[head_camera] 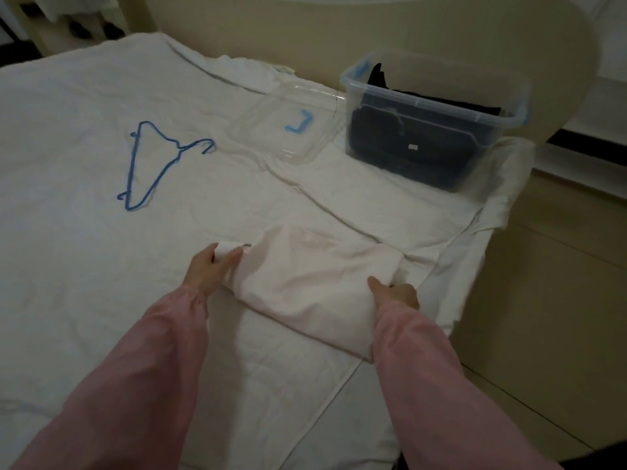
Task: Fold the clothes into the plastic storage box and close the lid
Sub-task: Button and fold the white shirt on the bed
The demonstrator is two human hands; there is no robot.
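Grip: both hands clamped on folded garment [315,283].
Soft, light, floppy cloth; best supported underneath at both ends before lifting.

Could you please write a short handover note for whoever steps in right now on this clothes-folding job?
Left hand: gripping the far-left edge of the folded pale garment.
Right hand: holding its near-right edge, thumb on top.
The garment lies on the white bed, near the bed's right edge.
The plastic storage box stands open at the far right of the bed, with dark clothes already inside.
Its clear lid lies flat on the bed just left of the box.
A blue hanger, bare, lies further left.
Done: dark clothes boxed, pale garment mostly folded.
Left: finish the fold, put it in the box, close the lid.
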